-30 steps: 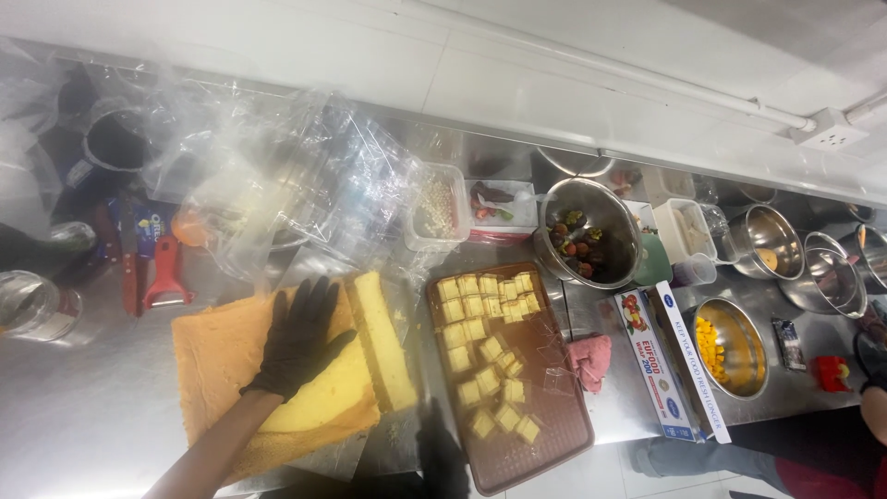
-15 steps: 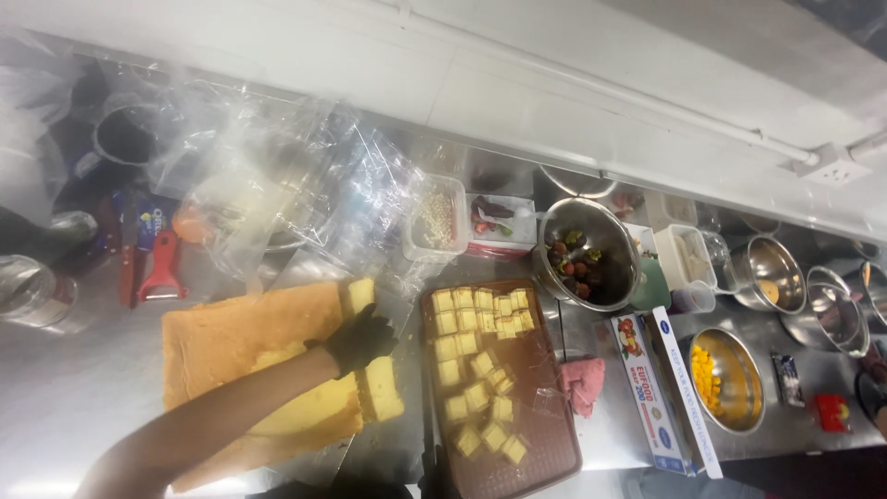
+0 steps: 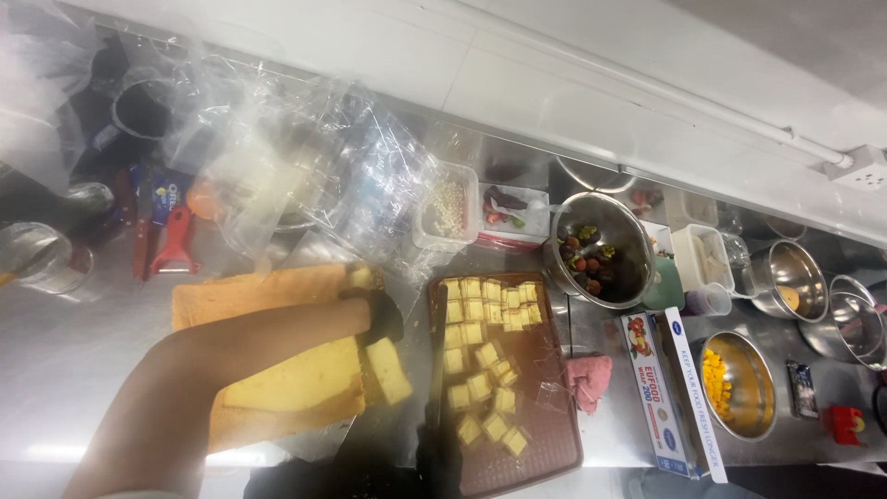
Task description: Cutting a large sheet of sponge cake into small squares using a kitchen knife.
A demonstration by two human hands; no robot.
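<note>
A black-gloved left hand [image 3: 381,314] presses on a yellow sponge cake slab [image 3: 300,379] just left of the brown cutting board [image 3: 545,434] of cake cubes [image 3: 480,356], its grip unclear; the cut strip [image 3: 388,370] could crumble; the right hand is unseen.

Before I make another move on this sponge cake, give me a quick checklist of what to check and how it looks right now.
1. Left hand on the sponge cake slab: ok, the black-gloved hand rests at the slab's right end.
2. Right hand: cannot tell, only a dark blur at the bottom edge.
3. Cut strip: ok, it lies beside the slab, apart from it.
4. Brown cutting board: ok, bare space remains on its right side beside the cake squares.
5. Loose plastic wrap: not ok, it lies bunched just behind the slab.
6. Knife: cannot tell, none is clearly visible.
</note>
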